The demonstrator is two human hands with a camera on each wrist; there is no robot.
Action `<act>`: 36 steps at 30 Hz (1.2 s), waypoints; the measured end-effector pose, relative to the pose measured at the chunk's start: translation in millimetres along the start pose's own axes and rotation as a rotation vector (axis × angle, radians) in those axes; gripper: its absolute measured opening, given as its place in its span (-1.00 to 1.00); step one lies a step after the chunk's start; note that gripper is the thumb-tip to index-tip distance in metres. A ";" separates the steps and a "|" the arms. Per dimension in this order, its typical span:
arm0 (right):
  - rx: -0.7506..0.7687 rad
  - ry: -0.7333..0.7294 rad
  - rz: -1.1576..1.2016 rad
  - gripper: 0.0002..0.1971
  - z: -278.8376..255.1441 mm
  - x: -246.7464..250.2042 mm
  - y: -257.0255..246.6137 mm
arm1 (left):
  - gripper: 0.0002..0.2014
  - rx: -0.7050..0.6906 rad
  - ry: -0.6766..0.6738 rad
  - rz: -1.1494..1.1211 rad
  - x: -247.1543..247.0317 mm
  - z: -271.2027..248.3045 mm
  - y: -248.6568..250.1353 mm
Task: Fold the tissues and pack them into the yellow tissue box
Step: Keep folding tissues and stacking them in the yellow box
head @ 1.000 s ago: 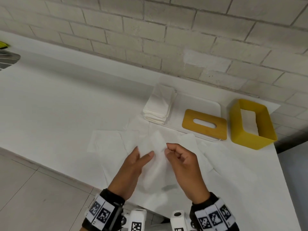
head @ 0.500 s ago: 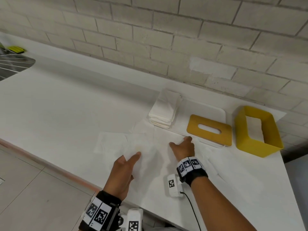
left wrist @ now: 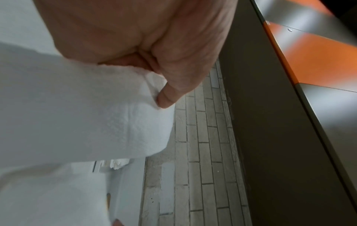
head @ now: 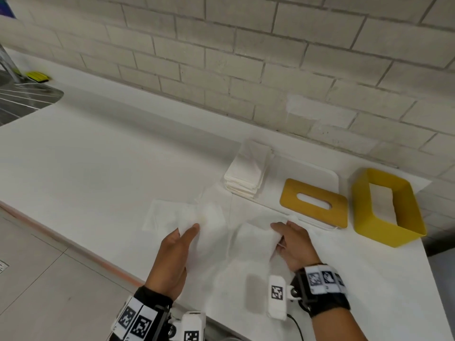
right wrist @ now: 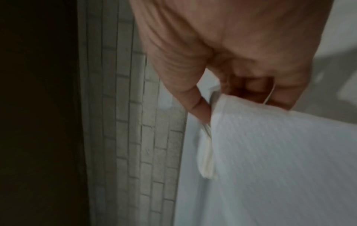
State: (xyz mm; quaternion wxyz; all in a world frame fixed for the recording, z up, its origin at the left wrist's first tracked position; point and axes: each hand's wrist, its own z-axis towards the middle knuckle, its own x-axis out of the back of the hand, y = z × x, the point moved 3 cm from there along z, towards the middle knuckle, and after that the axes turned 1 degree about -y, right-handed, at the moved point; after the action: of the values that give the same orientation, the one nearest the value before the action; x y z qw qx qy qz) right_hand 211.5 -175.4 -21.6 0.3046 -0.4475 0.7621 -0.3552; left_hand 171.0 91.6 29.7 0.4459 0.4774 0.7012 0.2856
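I've got one tissue [head: 216, 244] stretched over the counter [head: 98, 168], a hand on each end. My left hand [head: 172, 257] pinches its left edge, thumb on top; my right hand [head: 293, 244] has fingers curled round the right edge, just short of the yellow lid [head: 312, 203].

To fold it well, imo: keep both pinches at matching corners, keep the sheet taut but not tugged (thin paper, tears easily), bring one edge over onto the other, then flatten the crease w/ straight fingers before letting go. Finished piece should match the folded stack [head: 248, 168] on the white tray [head: 320, 175]. The yellow tissue box [head: 386, 205] stands at the far right of the counter, open; something white shows inside, prob. tissue, but I can't be sure.

Head view gives layout, incl. more loose sheets [head: 170, 212] lying flat. Wrist views give what it can't: left wrist cam shows the thumb pressing into a rolled-over edge; right wrist cam shows a second thin layer hanging below the thumb, so I may be holding two plies there.
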 end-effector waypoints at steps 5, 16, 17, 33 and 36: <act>0.182 -0.405 0.062 -0.63 -83.5 6.8 -53.3 | -0.69 0.072 -0.076 0.009 -13.2 6.6 -4.9; 0.399 -0.360 -0.414 -0.49 -102.9 -15.4 -37.5 | -0.50 0.095 -0.387 -0.082 -59.5 -2.0 -1.2; 0.398 -0.345 -0.427 -0.50 -104.0 -18.0 -36.4 | -0.47 0.098 -0.413 -0.094 -61.1 -2.9 0.0; 0.361 -0.315 -0.423 -0.49 -94.4 -20.5 -25.1 | -0.63 0.092 -0.314 -0.023 -63.1 1.9 -3.2; 0.295 -0.266 -0.535 -0.80 -83.8 -6.7 -11.5 | -0.66 0.062 -0.194 -0.044 -53.9 5.9 0.4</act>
State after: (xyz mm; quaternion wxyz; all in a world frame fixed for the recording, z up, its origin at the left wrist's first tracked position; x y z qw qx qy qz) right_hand 154.1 -150.9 35.8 0.3588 -0.6254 0.5116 -0.4674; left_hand 184.3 41.8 46.5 0.5029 0.5010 0.6734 0.2064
